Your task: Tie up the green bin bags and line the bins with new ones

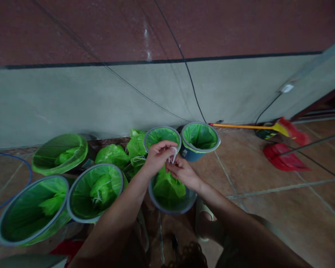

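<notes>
My left hand (159, 156) and my right hand (184, 171) meet in front of me, fingers closed on a white drawstring (172, 154). Below the drawstring hangs a green garbage bag (169, 186), gathered at its top, inside a trash bin (173, 213) between my feet. The fingertips partly hide how the string runs. Just beyond my hands stands a bin with a green liner (162, 134). Right of that is a blue bin (200, 152), also lined in green.
To the left stand several green-lined bins (95, 191), some holding small green bags. Tied green bags (111, 156) lie against the wall. At right are a broom (245, 127) and a red dustpan (283, 157). A blue hose (29, 169) curves along the left floor; cables hang down the wall.
</notes>
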`<state>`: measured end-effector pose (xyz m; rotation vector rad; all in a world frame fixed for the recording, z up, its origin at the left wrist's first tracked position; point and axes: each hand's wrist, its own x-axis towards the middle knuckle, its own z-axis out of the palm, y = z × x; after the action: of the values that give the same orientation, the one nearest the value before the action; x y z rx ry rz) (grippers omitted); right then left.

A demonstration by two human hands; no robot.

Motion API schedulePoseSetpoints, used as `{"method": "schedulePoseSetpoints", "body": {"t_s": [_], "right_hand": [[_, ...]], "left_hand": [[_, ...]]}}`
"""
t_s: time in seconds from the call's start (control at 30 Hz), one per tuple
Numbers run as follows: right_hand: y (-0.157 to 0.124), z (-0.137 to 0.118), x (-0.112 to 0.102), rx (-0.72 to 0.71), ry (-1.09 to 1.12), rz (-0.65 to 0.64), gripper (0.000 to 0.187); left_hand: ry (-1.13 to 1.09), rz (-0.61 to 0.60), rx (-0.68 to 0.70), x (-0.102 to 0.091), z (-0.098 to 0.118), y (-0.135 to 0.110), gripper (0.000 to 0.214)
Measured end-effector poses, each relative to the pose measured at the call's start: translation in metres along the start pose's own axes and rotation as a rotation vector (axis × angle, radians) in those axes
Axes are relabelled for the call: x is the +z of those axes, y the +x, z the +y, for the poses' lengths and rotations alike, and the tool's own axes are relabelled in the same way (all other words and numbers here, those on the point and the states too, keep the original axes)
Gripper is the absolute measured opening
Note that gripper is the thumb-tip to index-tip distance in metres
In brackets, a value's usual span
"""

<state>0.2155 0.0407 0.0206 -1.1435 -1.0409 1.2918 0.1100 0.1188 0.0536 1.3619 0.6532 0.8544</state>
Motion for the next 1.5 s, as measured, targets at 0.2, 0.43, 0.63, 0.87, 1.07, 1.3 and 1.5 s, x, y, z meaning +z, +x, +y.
{"method": "schedulePoseSetpoints", "body": {"t_s": [0.2, 0.43, 0.63, 0.87, 1.07, 1.3, 1.5], "right_hand": [[-0.003, -0.041, -0.03, -0.021, 0.304, 0.108, 0.028], [-0.004, -0.057, -0.05, -0.042, 0.409, 0.261, 0.027], [-0.003, -0.052, -0.054, -0.077, 0.312, 0.435, 0.029], [-0.007, -0.051, -0.044, -0.037, 0.329, 0.223, 0.029], [-0.006, -0.048, -0.045, 0.012, 0.368, 0.152, 0.032], [0.002, -0.02, -0.061, 0.119, -0.146, 0.296, 0.045], [-0.005, -0.003, -0.068, 0.188, -0.71, 0.094, 0.024]], "left_hand": [[-0.127, -0.265, -0.215, 0.003, -0.025, -0.003, 0.034], [0.151, -0.436, -0.147, 0.015, -0.034, -0.015, 0.038], [-0.011, 0.055, -0.428, 0.018, -0.054, -0.008, 0.022], [0.556, -0.444, -0.15, 0.029, -0.064, -0.018, 0.023], [0.717, -0.579, -0.059, 0.038, -0.045, -0.028, 0.018], [0.64, -0.362, -0.161, 0.023, -0.059, -0.018, 0.033], [0.57, -0.176, -0.275, 0.01, -0.059, -0.006, 0.047]]}}
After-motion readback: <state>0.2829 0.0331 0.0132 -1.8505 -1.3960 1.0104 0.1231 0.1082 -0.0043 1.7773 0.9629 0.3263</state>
